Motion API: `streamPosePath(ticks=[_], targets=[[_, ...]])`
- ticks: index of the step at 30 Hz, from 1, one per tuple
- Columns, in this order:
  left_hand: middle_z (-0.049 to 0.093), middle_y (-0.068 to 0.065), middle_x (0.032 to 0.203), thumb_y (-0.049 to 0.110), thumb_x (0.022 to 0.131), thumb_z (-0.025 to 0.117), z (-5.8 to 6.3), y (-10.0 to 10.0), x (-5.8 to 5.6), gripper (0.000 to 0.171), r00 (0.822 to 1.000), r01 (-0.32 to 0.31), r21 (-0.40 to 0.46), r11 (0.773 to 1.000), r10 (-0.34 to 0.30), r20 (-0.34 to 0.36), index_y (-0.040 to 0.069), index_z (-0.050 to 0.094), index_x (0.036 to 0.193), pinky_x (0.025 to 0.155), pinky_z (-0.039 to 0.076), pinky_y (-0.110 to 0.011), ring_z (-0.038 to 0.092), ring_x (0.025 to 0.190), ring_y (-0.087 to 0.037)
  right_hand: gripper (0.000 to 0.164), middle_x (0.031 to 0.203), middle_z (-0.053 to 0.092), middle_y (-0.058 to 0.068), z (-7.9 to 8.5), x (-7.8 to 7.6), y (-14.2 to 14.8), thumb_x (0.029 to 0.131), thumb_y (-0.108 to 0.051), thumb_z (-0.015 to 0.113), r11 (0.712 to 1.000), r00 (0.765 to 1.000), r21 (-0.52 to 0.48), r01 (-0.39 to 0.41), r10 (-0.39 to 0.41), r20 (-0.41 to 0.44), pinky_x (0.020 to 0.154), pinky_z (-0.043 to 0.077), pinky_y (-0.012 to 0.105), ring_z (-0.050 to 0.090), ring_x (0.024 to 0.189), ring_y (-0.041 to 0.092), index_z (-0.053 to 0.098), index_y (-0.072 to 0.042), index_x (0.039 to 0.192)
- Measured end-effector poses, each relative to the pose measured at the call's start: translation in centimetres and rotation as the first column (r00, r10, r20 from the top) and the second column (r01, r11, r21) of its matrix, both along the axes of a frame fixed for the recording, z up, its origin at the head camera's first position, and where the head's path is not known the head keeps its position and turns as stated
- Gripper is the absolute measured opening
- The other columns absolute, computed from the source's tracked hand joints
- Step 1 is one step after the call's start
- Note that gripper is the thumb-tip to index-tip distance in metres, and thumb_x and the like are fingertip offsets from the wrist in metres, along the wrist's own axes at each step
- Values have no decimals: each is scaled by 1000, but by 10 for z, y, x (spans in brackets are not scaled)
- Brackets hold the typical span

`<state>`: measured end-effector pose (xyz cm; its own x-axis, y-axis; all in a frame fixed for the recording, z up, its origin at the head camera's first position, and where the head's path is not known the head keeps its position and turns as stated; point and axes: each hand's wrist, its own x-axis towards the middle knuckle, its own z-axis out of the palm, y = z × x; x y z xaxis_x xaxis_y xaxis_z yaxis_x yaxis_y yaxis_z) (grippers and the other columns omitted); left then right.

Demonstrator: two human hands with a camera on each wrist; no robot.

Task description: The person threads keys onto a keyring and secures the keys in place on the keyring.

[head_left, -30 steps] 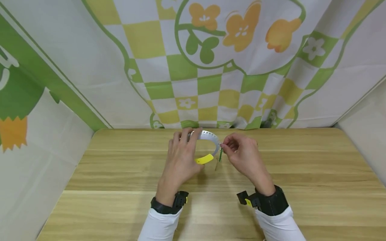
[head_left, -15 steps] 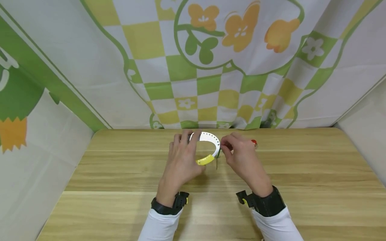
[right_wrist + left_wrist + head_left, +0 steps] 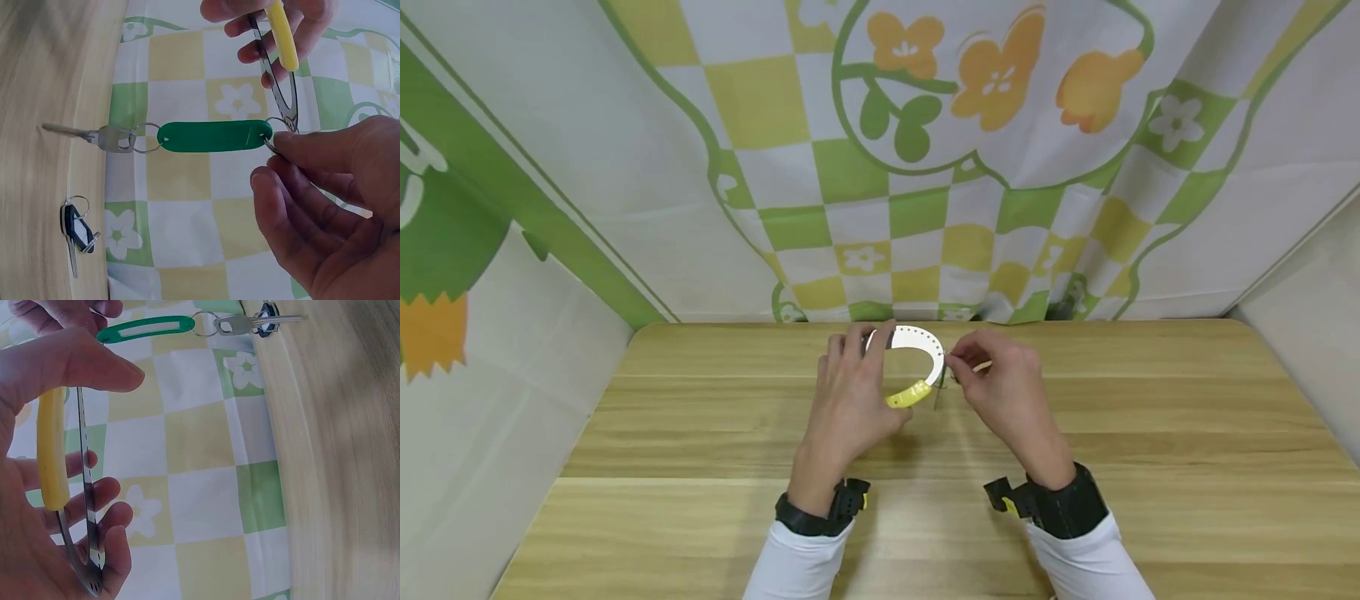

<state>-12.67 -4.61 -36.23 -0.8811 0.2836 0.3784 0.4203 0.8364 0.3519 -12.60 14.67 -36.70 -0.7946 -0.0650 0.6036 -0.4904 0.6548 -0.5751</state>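
Observation:
My left hand (image 3: pixel 850 400) grips a flat oval metal hoop (image 3: pixel 934 362) with a row of small holes and a yellow grip (image 3: pixel 910 395). Its thumb lies beside the yellow part and the other fingers curl round the metal. My right hand (image 3: pixel 1007 383) pinches a small split ring (image 3: pixel 270 146) at one end of a green key tag (image 3: pixel 212 136), right at the hoop's edge. From the tag's other end a silver key (image 3: pixel 115 139) hangs on a second ring. In the head view the tag is mostly hidden between hoop and hand.
A black key tag (image 3: pixel 80 231) with a key and rings lies on the wooden table (image 3: pixel 1150 467), seen in the right wrist view. Behind the table's far edge hangs a checked curtain (image 3: pixel 917 225) with green and yellow squares.
The hoop has tilted, its face now brighter. The green tag shows less beside my right fingers. A red thing, visible right of that hand half a second ago, is out of sight now.

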Motion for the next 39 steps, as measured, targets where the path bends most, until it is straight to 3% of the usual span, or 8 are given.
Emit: streamPosePath(ticks=[6, 15, 21, 25, 29, 34, 39], targets=[[41, -9, 126, 33, 46, 82, -1, 0, 0, 103, 1000, 16, -36, 999, -16, -11, 16, 38, 137, 80, 35, -42, 39, 107, -30, 7, 75, 61, -5, 1, 2, 0, 78, -12, 70, 996, 999, 89, 19, -16, -35, 55, 43, 17, 56, 67, 3, 65, -14, 81], [42, -7, 124, 32, 45, 83, -1, 0, 1, 101, 999, 33, -50, 998, -34, -20, 16, 41, 135, 79, 35, -43, 40, 104, -29, 6, 80, 60, -2, -1, 0, 4, 78, -9, 69, 980, 989, 200, -21, 50, -141, 55, 41, 20, 55, 66, 6, 67, -11, 84], [42, -6, 124, 32, 45, 82, 0, 0, 1, 100, 999, 37, -35, 999, -37, -7, 17, 41, 135, 79, 35, -44, 40, 104, -29, 7, 81, 62, -3, -2, 0, 5, 79, -11, 68, 992, 996, 120, -32, 42, -81, 54, 44, 20, 58, 70, 6, 66, -11, 86], [42, -10, 125, 32, 46, 82, 0, 0, 1, 101, 1000, 24, -23, 999, -25, -4, 16, 39, 136, 80, 35, -43, 39, 106, -30, 7, 75, 64, -7, -2, -1, 3, 78, -18, 70, 999, 1000, 22, 24, -24, -3, 53, 44, 19, 60, 68, 4, 66, -14, 82], [42, -10, 125, 32, 46, 82, 0, 2, 2, 102, 1000, 20, -19, 1000, -20, -2, 16, 39, 136, 80, 35, -43, 39, 107, -30, 6, 73, 64, -7, -2, -1, 1, 78, -18, 71, 998, 998, -1, 63, -63, 31, 52, 43, 19, 60, 65, 3, 67, -14, 80], [41, -9, 125, 32, 45, 82, 0, 4, 3, 101, 1000, 20, -20, 1000, -19, 4, 16, 40, 135, 79, 35, -42, 39, 107, -30, 4, 76, 64, -5, -2, 0, 1, 78, -13, 69, 1000, 1000, 0, 30, -30, -6, 52, 43, 18, 60, 69, 3, 67, -13, 81], [41, -10, 126, 32, 45, 83, 0, 4, 3, 102, 1000, 24, -28, 999, -23, 5, 15, 40, 136, 77, 35, -42, 39, 106, -30, 5, 78, 64, -3, -3, -1, 2, 79, -10, 67, 997, 996, 75, -9, 15, -86, 54, 43, 18, 59, 71, 5, 67, -12, 83]])
